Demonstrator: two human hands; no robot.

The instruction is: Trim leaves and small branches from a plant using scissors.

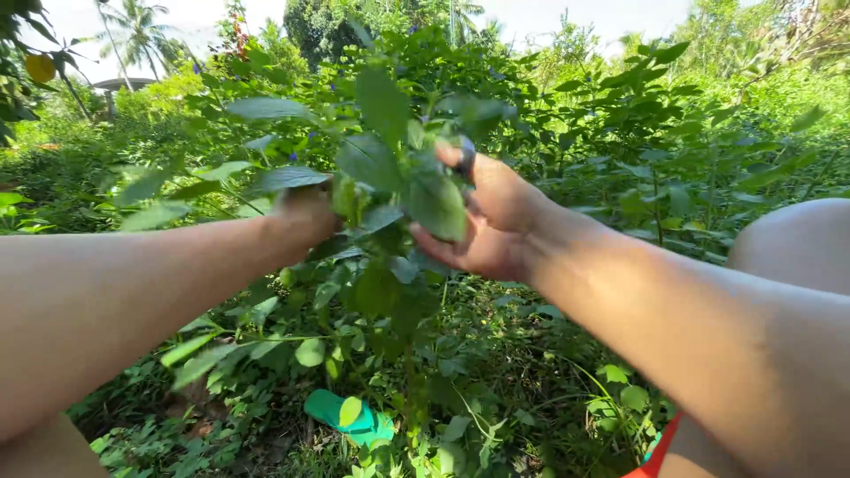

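Note:
Both my arms reach forward into a tall leafy green plant (pixel 381 168) with small blue flowers. My left hand (pixel 305 217) is partly hidden behind the leaves and seems to grip a stem of the plant. My right hand (pixel 491 221) is curled around the leafy top of the same plant, with a dark blue flower (pixel 467 155) at its fingertips. Broad green leaves cover most of the fingers of both hands.
Dense green bushes and weeds surround me, with palm trees (pixel 133 26) behind. A green sandal (pixel 350 416) lies on the ground among low plants. My bare knee (pixel 797 243) shows at right, with a red-orange cloth edge (pixel 655 456) below it.

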